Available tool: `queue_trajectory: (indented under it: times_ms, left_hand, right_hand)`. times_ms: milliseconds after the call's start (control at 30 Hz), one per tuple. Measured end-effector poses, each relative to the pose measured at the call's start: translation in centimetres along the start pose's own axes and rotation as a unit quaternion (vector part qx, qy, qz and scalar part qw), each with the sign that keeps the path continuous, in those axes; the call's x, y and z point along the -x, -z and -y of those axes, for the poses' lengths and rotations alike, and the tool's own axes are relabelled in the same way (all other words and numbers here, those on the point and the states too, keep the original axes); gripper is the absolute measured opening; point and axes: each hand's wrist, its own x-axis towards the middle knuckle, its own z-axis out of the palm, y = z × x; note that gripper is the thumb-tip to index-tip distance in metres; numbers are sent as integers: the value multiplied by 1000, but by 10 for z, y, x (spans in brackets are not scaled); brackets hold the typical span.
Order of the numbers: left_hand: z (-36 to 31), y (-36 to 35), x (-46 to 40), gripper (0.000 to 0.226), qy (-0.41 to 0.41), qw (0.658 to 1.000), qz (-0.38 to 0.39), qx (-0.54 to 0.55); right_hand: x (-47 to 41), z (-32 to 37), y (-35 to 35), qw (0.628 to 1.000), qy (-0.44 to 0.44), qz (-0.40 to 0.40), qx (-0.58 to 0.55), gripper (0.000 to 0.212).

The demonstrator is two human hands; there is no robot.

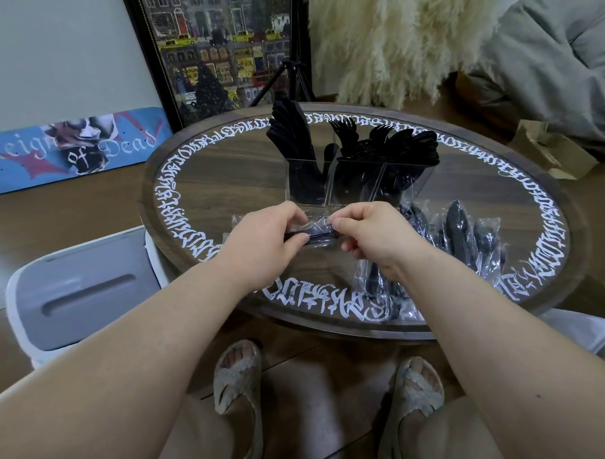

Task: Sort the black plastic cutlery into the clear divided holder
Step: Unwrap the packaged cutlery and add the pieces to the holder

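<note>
Hands meet over the table's near edge, left hand (266, 241) and right hand (373, 237) each pinching one end of a wrapped black utensil (319, 234) lying crosswise, just short of the clear holder (347, 182).

Two hands (269, 242), one clear holder (347, 182), one round table (227, 178).

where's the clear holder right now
In the head view the clear divided holder stands upright on the round table, past the middle, just beyond both hands, with the wrapped cutlery pile to its near right.
</note>
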Motion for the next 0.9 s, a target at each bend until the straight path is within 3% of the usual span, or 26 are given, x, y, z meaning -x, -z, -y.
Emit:
queue_trajectory:
  times_ms: [167,267,367,467,733,900]
  left_hand:
    - [-2,0,0,24,-11,1000,-28,10]
    - [3,0,-3,31,-4,997,-73,-25]
    - [11,6,-6,41,73,989,-126,-39]
    - [17,9,-5,43,156,984,-90,-4]
    - [22,10,-8,46,230,971,-66,19]
    - [27,12,-8,20,233,969,-64,52]
  right_hand:
    - [1,1,0,999,-4,22,-49,18]
    - [-1,2,2,999,8,-19,-43,21]
    - [-3,2,10,994,6,-71,-81,22]
    - [-3,0,16,992,-5,-79,-103,20]
    - [-6,-2,13,990,-25,-79,-115,17]
    - [-4,-1,11,992,-36,-45,-111,21]
